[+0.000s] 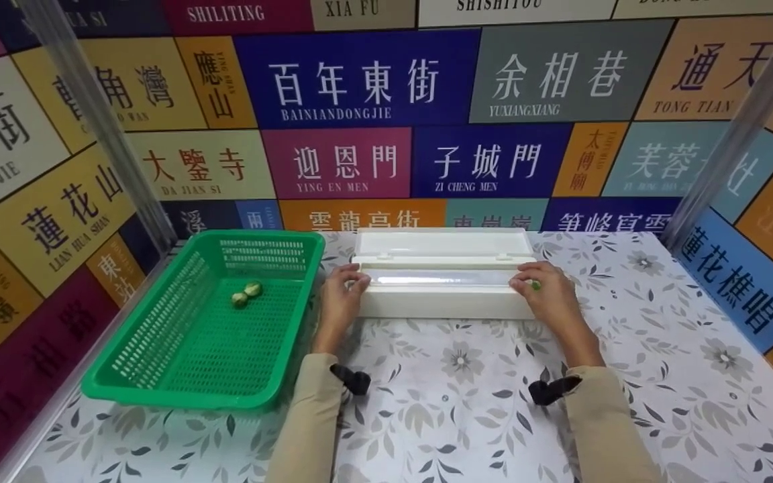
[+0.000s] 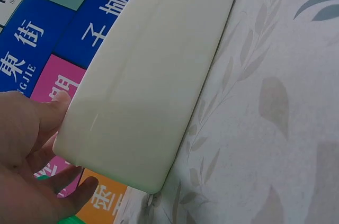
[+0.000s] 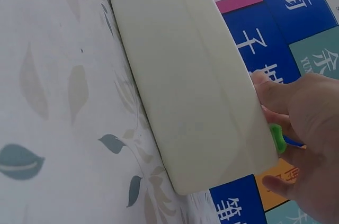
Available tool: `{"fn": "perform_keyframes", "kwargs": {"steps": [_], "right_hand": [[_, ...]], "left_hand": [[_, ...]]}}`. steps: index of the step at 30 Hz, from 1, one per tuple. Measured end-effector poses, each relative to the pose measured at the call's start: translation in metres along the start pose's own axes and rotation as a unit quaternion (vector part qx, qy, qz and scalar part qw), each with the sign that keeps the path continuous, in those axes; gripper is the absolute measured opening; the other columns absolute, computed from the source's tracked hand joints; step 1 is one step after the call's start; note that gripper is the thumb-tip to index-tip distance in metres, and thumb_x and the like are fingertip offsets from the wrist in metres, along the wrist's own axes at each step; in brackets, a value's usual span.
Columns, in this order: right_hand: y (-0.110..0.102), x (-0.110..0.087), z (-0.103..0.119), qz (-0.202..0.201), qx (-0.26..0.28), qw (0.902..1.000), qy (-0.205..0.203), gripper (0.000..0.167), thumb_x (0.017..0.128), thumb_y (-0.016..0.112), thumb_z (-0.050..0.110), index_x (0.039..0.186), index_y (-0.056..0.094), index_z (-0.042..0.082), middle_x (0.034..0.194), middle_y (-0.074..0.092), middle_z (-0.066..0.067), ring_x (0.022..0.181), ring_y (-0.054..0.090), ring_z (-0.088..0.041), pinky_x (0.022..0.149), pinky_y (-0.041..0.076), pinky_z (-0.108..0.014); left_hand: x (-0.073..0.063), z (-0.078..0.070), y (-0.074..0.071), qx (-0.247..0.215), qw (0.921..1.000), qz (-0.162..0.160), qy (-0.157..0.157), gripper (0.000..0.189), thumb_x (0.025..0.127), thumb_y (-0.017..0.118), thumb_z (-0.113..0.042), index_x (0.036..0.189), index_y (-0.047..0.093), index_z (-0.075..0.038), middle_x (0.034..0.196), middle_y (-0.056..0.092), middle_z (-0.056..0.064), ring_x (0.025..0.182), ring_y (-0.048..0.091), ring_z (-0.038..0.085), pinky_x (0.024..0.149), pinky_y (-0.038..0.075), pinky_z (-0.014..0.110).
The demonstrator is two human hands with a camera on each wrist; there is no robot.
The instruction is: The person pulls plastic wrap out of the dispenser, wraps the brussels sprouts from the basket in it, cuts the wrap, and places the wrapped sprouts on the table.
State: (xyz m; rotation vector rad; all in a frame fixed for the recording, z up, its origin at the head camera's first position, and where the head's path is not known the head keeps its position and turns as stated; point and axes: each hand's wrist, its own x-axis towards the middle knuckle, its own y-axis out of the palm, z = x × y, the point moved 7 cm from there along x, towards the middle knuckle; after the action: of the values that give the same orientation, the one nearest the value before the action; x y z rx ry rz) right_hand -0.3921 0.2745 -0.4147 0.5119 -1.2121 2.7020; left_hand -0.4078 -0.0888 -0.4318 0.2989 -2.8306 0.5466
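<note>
A long white cling film dispenser box (image 1: 443, 305) lies on the table with its lid (image 1: 443, 243) raised at the back. A shiny strip of clear cling film (image 1: 443, 277) stretches across its opening. My left hand (image 1: 341, 298) pinches the film at the left end, thumb at the box's upper edge in the left wrist view. At the opposite end, my right hand (image 1: 554, 295) pinches the film likewise. A small green piece (image 3: 277, 137) shows beside the right fingers, mostly hidden. Both wrist views show the box's smooth front wall between hand and tablecloth.
A green plastic basket (image 1: 272, 396) stands left of the box, close to the left forearm, with two small round greenish-yellow items (image 1: 246, 294) inside. The table has a floral cloth (image 1: 460, 402). Behind rises a wall of coloured sign panels (image 1: 359, 77), with clear posts at both sides.
</note>
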Motion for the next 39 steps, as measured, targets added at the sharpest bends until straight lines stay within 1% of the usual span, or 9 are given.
{"fn": "perform_keyframes", "kwargs": {"steps": [3, 7, 10, 16, 21, 24, 30, 34, 39], "right_hand": [[0.003, 0.000, 0.001, -0.011, -0.018, 0.9994, 0.028, 0.017, 0.096, 0.065, 0.011, 0.099, 0.072, -0.004, 0.131, 0.062, -0.020, 0.127, 0.051, -0.043, 0.109, 0.031, -0.063], [0.004, 0.000, 0.005, -0.033, -0.030, 0.9979, 0.047, 0.014, 0.095, 0.064, 0.009, 0.095, 0.071, -0.004, 0.127, 0.061, -0.019, 0.125, 0.053, -0.040, 0.102, 0.034, -0.061], [0.004, -0.001, 0.005, -0.038, -0.028, 0.9973, 0.056, 0.014, 0.095, 0.064, 0.009, 0.094, 0.071, -0.004, 0.126, 0.060, -0.019, 0.125, 0.054, -0.039, 0.102, 0.035, -0.059], [0.002, 0.000, 0.005, -0.035, -0.023, 0.9970, 0.064, 0.014, 0.095, 0.064, 0.009, 0.095, 0.071, -0.004, 0.126, 0.060, -0.020, 0.125, 0.054, -0.040, 0.104, 0.035, -0.060], [0.002, 0.000, 0.004, -0.041, -0.020, 0.9972, 0.059, 0.014, 0.094, 0.064, 0.008, 0.093, 0.070, -0.004, 0.125, 0.060, -0.021, 0.123, 0.055, -0.040, 0.103, 0.036, -0.062], [0.003, -0.001, 0.003, -0.036, -0.015, 0.9971, 0.064, 0.015, 0.095, 0.064, 0.009, 0.094, 0.069, -0.004, 0.126, 0.060, -0.021, 0.124, 0.054, -0.041, 0.106, 0.035, -0.062], [0.004, -0.001, 0.001, -0.035, -0.009, 0.9964, 0.076, 0.016, 0.096, 0.063, 0.010, 0.093, 0.069, -0.004, 0.126, 0.059, -0.021, 0.124, 0.053, -0.041, 0.108, 0.034, -0.062], [0.003, -0.001, 0.002, -0.037, -0.008, 0.9961, 0.080, 0.017, 0.097, 0.063, 0.012, 0.095, 0.069, -0.004, 0.128, 0.058, -0.021, 0.125, 0.053, -0.041, 0.108, 0.035, -0.061], [0.004, 0.000, 0.003, -0.041, -0.010, 0.9955, 0.085, 0.018, 0.098, 0.062, 0.013, 0.099, 0.068, -0.003, 0.129, 0.057, -0.020, 0.125, 0.052, -0.041, 0.106, 0.037, -0.059]], "left_hand": [[0.000, 0.000, -0.001, -0.009, 0.9998, -0.009, 0.016, 0.014, 0.095, 0.065, -0.006, 0.095, 0.069, 0.007, 0.126, 0.066, 0.023, 0.125, 0.059, 0.037, 0.111, 0.045, 0.050], [0.001, 0.003, -0.002, -0.027, 0.9996, -0.008, 0.002, 0.015, 0.096, 0.064, -0.008, 0.099, 0.068, 0.006, 0.125, 0.067, 0.022, 0.124, 0.060, 0.036, 0.105, 0.049, 0.051], [0.001, 0.003, -0.003, -0.026, 0.9996, 0.007, -0.008, 0.016, 0.096, 0.066, -0.009, 0.104, 0.071, 0.003, 0.127, 0.066, 0.020, 0.127, 0.058, 0.035, 0.109, 0.047, 0.051], [0.000, 0.000, 0.001, 0.011, 0.9989, 0.036, -0.028, 0.024, 0.095, 0.068, -0.014, 0.114, 0.073, 0.000, 0.136, 0.061, 0.015, 0.134, 0.051, 0.032, 0.118, 0.039, 0.049], [0.003, -0.005, 0.002, 0.037, 0.9977, 0.020, -0.053, 0.020, 0.093, 0.069, -0.014, 0.105, 0.075, 0.002, 0.131, 0.064, 0.014, 0.129, 0.056, 0.031, 0.113, 0.045, 0.047], [0.005, -0.008, 0.003, 0.065, 0.9962, 0.015, -0.055, 0.020, 0.094, 0.068, -0.014, 0.103, 0.074, 0.003, 0.128, 0.065, 0.015, 0.126, 0.058, 0.031, 0.110, 0.048, 0.046], [0.007, -0.012, 0.007, 0.105, 0.9939, 0.035, -0.011, 0.021, 0.096, 0.065, -0.012, 0.098, 0.073, 0.007, 0.127, 0.062, 0.017, 0.126, 0.053, 0.033, 0.114, 0.042, 0.047], [0.006, -0.010, 0.006, 0.090, 0.9955, 0.026, 0.016, 0.022, 0.097, 0.062, -0.011, 0.096, 0.071, 0.010, 0.126, 0.060, 0.020, 0.125, 0.054, 0.035, 0.113, 0.041, 0.049], [0.007, -0.010, 0.005, 0.062, 0.9977, 0.019, 0.016, 0.025, 0.099, 0.060, -0.013, 0.102, 0.068, 0.010, 0.125, 0.060, 0.021, 0.126, 0.054, 0.037, 0.114, 0.040, 0.050]]}}
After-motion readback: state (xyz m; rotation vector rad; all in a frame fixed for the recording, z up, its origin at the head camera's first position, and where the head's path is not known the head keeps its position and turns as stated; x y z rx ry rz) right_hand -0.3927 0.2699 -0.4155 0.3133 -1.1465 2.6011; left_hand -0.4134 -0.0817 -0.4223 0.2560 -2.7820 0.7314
